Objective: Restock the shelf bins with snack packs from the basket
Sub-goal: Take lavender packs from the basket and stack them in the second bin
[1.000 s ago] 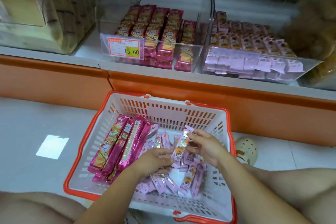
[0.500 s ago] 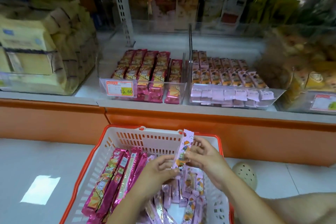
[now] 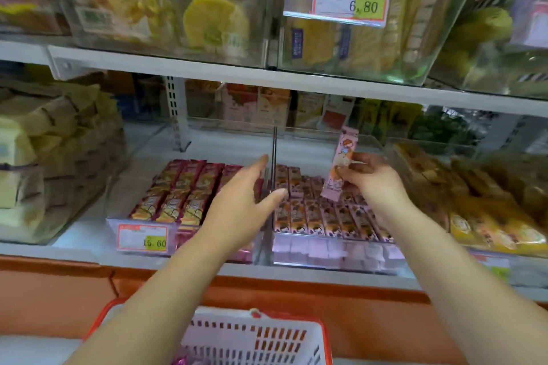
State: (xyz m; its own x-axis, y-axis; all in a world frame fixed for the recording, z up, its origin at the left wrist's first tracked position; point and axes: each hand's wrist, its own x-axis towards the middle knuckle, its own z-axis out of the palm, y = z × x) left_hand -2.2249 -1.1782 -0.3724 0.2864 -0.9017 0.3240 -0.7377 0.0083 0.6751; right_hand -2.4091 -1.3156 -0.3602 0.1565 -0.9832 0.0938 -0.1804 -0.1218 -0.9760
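My right hand (image 3: 372, 179) grips a light pink snack pack (image 3: 341, 166), held upright above the right clear bin (image 3: 335, 255), which holds rows of the same pink packs. My left hand (image 3: 241, 201) is open, fingers spread, reaching over the divider (image 3: 273, 157) between that bin and the left bin (image 3: 142, 241) of magenta packs. The orange and white basket (image 3: 261, 338) sits low at the bottom edge, below my arms; most of its contents are out of view.
An upper shelf (image 3: 267, 71) of clear bins with price tags hangs close above the hands. Bags of yellow snacks fill the bins to the left (image 3: 44, 163) and right (image 3: 489, 201). An orange base panel (image 3: 59, 290) runs below the shelf.
Both hands rose from the basket to the shelf bins. My left hand let go of the pink pack and opened; my right hand carried it up over the right bin. The view tilted upward.
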